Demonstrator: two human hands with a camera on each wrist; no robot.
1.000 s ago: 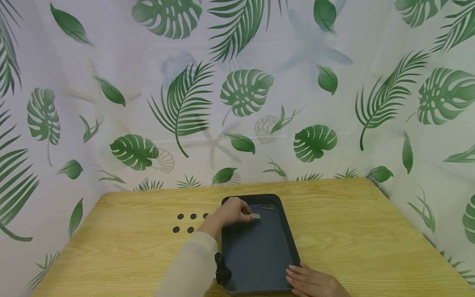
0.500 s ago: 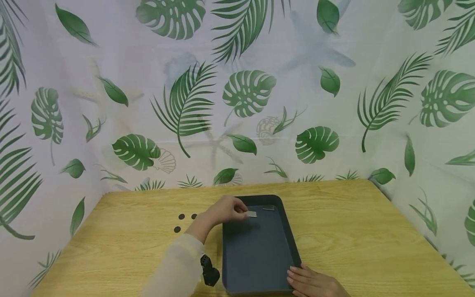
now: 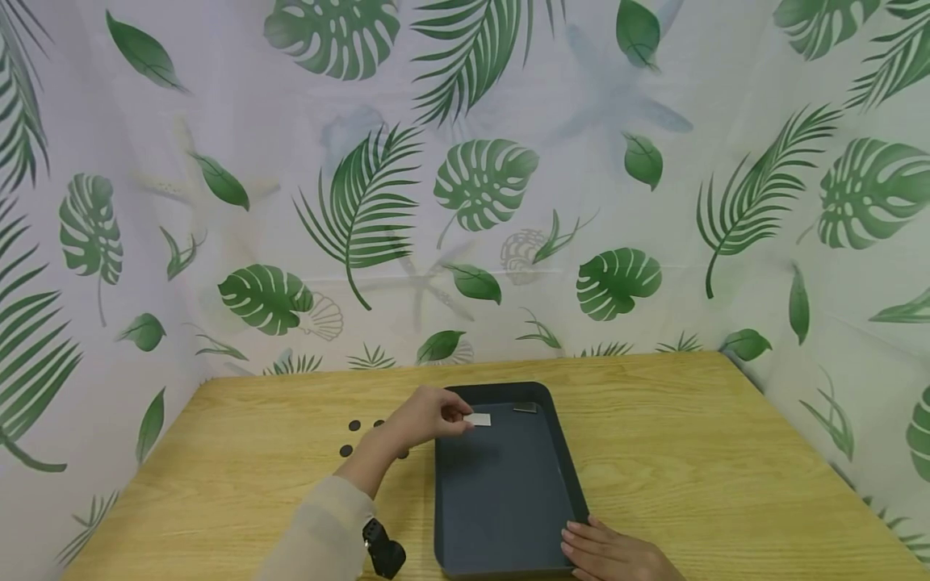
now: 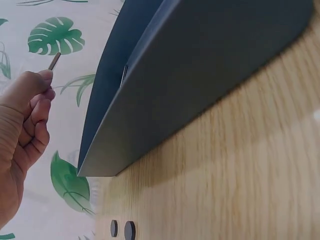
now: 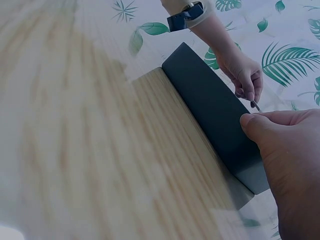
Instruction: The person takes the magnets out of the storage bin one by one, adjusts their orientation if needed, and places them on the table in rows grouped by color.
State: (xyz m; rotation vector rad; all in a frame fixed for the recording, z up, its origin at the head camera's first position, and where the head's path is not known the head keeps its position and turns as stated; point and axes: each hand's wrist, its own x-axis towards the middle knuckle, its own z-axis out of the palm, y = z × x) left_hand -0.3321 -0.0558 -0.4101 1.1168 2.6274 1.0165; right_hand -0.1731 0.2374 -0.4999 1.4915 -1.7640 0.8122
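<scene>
My left hand (image 3: 429,415) pinches a small, thin, light rectangular plate (image 3: 479,420) between thumb and fingers above the far left part of the dark tray (image 3: 501,492). In the left wrist view the plate (image 4: 54,61) shows edge-on, apart from the tray. A second small rectangular plate (image 3: 525,407) lies in the tray near its far right corner. My right hand (image 3: 617,553) holds the near right corner of the tray, fingers over the rim. The right wrist view shows its thumb (image 5: 255,127) against the outer wall.
Several small black discs (image 3: 346,450) lie on the wooden table (image 3: 240,484) left of the tray, some partly hidden by the left arm. A black camera (image 3: 383,550) is strapped to the left wrist. Leaf-patterned cloth (image 3: 465,242) stands behind the table and at both sides.
My left hand has moved left and slightly nearer the tray's left rim, carrying the small plate, which now shows more of its face. My right hand has stayed at the tray's corner.
</scene>
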